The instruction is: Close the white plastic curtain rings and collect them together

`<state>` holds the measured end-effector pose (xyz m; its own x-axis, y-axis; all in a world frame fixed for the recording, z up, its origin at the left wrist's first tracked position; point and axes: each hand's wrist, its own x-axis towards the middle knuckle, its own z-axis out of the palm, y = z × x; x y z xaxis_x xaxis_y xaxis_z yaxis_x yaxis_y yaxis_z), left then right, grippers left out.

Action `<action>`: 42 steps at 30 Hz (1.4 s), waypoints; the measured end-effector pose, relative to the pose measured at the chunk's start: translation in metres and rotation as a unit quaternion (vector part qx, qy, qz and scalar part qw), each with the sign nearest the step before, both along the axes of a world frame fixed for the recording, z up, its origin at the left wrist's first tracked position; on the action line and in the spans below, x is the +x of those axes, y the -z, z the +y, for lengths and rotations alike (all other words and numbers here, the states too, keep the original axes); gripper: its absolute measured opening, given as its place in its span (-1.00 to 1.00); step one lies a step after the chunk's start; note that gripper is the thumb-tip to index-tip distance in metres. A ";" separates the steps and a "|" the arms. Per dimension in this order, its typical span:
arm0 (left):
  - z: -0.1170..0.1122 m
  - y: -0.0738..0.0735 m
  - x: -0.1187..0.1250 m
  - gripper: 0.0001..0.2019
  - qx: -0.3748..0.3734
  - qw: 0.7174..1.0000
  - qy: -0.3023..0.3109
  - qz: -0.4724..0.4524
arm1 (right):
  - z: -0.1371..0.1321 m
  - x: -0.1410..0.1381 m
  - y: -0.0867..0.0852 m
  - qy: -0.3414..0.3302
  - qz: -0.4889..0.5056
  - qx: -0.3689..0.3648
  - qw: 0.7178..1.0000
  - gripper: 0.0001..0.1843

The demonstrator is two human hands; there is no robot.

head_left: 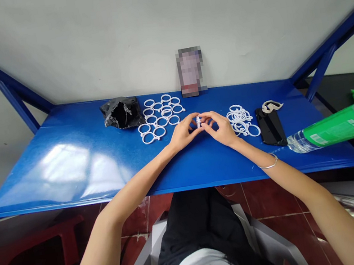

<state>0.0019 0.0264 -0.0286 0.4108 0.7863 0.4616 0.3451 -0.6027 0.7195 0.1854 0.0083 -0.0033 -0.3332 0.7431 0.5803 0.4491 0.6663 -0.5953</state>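
Note:
Above the middle of the blue table, my left hand (182, 132) and my right hand (220, 127) meet, fingertips pinched on a small white plastic piece (199, 121). Its shape is partly hidden by the fingers, so I cannot tell whether it is a ring seen edge-on. Several white plastic rings (162, 121), each with a small knob, lie spread flat just left of my left hand. To the right of my right hand sits a heaped pile of similar white rings (239, 116).
On the table (128, 168) are a crumpled black plastic bag (121, 113), a black phone (271, 127), a cream-coloured curved item (271, 106) and a green-labelled bottle (340, 125) lying at right. A blurred-out upright card (191, 73) leans against the wall.

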 end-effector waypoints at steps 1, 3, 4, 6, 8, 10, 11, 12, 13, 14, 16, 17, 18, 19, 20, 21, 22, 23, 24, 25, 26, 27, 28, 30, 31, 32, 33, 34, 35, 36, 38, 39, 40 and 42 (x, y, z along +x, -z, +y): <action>0.000 -0.001 0.000 -0.46 -0.005 1.000 0.001 -0.013 | 0.000 0.000 0.000 0.005 0.002 -0.001 1.000 -0.74; -0.001 -0.002 0.001 -0.46 -0.019 0.999 0.007 -0.042 | 0.001 0.001 -0.001 0.015 0.008 0.005 1.000 -0.71; -0.001 -0.003 0.001 -0.46 -0.030 0.998 0.012 -0.057 | 0.001 0.001 -0.002 0.017 0.011 0.010 1.000 -0.70; -0.001 -0.004 0.002 -0.46 -0.067 0.993 0.026 -0.089 | 0.002 0.002 -0.003 0.012 0.014 0.018 1.000 -0.67; 0.001 -0.004 0.002 -0.45 -0.126 0.982 0.046 -0.131 | 0.003 0.002 -0.002 -0.002 0.014 0.018 1.000 -0.65; 0.003 -0.002 0.002 -0.43 -0.191 0.962 0.069 -0.182 | 0.004 0.003 -0.001 -0.016 0.012 0.014 1.000 -0.66; 0.004 -0.002 0.002 -0.42 -0.219 0.950 0.079 -0.208 | 0.005 0.003 0.000 -0.020 0.010 0.013 1.000 -0.67; 0.005 -0.001 0.002 -0.41 -0.241 0.939 0.087 -0.231 | 0.005 0.003 0.001 -0.022 0.007 0.013 1.000 -0.68; 0.006 0.000 0.003 -0.41 -0.259 0.928 0.092 -0.251 | 0.006 0.003 0.002 -0.022 0.004 0.013 1.000 -0.70; 0.006 0.000 0.003 -0.40 -0.273 0.919 0.095 -0.268 | 0.006 0.002 0.002 -0.020 0.001 0.013 1.000 -0.71; 0.006 0.000 0.003 -0.41 -0.298 0.903 0.102 -0.293 | 0.006 0.002 0.003 -0.019 -0.010 0.017 1.000 -0.77; 0.005 0.000 0.004 -0.41 -0.308 0.896 0.107 -0.301 | 0.006 0.002 0.004 -0.019 -0.018 0.021 0.999 -0.81; 0.005 0.000 0.004 -0.42 -0.316 0.891 0.112 -0.306 | 0.007 0.001 0.004 -0.018 -0.028 0.026 0.999 -0.85; 0.004 0.000 0.004 -0.42 -0.322 0.887 0.117 -0.308 | 0.007 0.001 0.004 -0.017 -0.039 0.031 0.999 -0.89; 0.004 -0.001 0.004 -0.43 -0.325 0.885 0.121 -0.309 | 0.007 0.002 0.005 -0.015 -0.049 0.033 0.998 -0.90; 0.003 -0.001 0.004 -0.42 -0.327 0.885 0.124 -0.308 | 0.008 0.002 0.005 -0.012 -0.057 0.034 0.998 -0.90; 0.003 -0.001 0.004 -0.42 -0.327 0.885 0.127 -0.307 | 0.008 0.002 0.005 -0.009 -0.062 0.031 0.998 -0.89; 0.003 -0.001 0.004 -0.41 -0.327 0.884 0.130 -0.306 | 0.008 0.002 0.005 -0.006 -0.067 0.027 0.997 -0.88; 0.003 -0.001 0.003 -0.40 -0.328 0.884 0.132 -0.305 | 0.008 0.002 0.005 -0.005 -0.071 0.024 0.997 -0.88; 0.003 -0.001 0.003 -0.39 -0.330 0.883 0.134 -0.304 | 0.007 0.002 0.005 -0.005 -0.074 0.021 0.997 -0.87; 0.003 -0.001 0.003 -0.37 -0.333 0.882 0.136 -0.303 | 0.007 0.003 0.005 -0.005 -0.077 0.020 0.997 -0.86; 0.003 -0.001 0.003 -0.36 -0.337 0.881 0.137 -0.302 | 0.007 0.003 0.005 -0.005 -0.078 0.019 0.997 -0.86; 0.003 0.000 0.003 -0.35 -0.340 0.880 0.138 -0.301 | 0.006 0.003 0.005 -0.006 -0.080 0.018 0.997 -0.86; 0.004 0.000 0.002 -0.34 -0.344 0.879 0.139 -0.301 | 0.006 0.003 0.005 -0.007 -0.083 0.021 0.996 -0.85; 0.004 0.000 0.002 -0.34 -0.342 0.879 0.139 -0.302 | 0.006 0.004 0.005 -0.006 -0.085 0.024 0.996 -0.86; 0.004 0.000 0.001 -0.34 -0.340 0.879 0.138 -0.304 | 0.006 0.004 0.005 -0.004 -0.087 0.027 0.996 -0.86; 0.004 0.000 0.001 -0.34 -0.336 0.880 0.137 -0.306 | 0.007 0.004 0.004 -0.001 -0.087 0.030 0.996 -0.86; 0.005 0.000 0.001 -0.34 -0.332 0.881 0.136 -0.309 | 0.007 0.005 0.004 0.003 -0.087 0.033 0.996 -0.86; 0.005 0.000 0.001 -0.35 -0.328 0.882 0.133 -0.311 | 0.007 0.005 0.004 0.008 -0.086 0.036 0.996 -0.86; 0.006 0.000 0.000 -0.36 -0.324 0.884 0.130 -0.311 | 0.008 0.006 0.004 0.012 -0.085 0.038 0.996 -0.86; 0.008 0.000 0.000 -0.38 -0.313 0.890 0.118 -0.309 | 0.008 0.007 0.003 0.017 -0.085 0.041 0.995 -0.86; 0.009 0.001 0.000 -0.40 -0.306 0.895 0.111 -0.306 | 0.008 0.007 0.003 0.017 -0.087 0.041 0.995 -0.85; 0.009 0.001 0.000 -0.42 -0.299 0.899 0.105 -0.302 | 0.009 0.007 0.003 0.016 -0.089 0.041 0.995 -0.85; 0.010 0.002 0.000 -0.43 -0.287 0.906 0.097 -0.296 | 0.008 0.007 0.003 0.015 -0.094 0.042 0.995 -0.84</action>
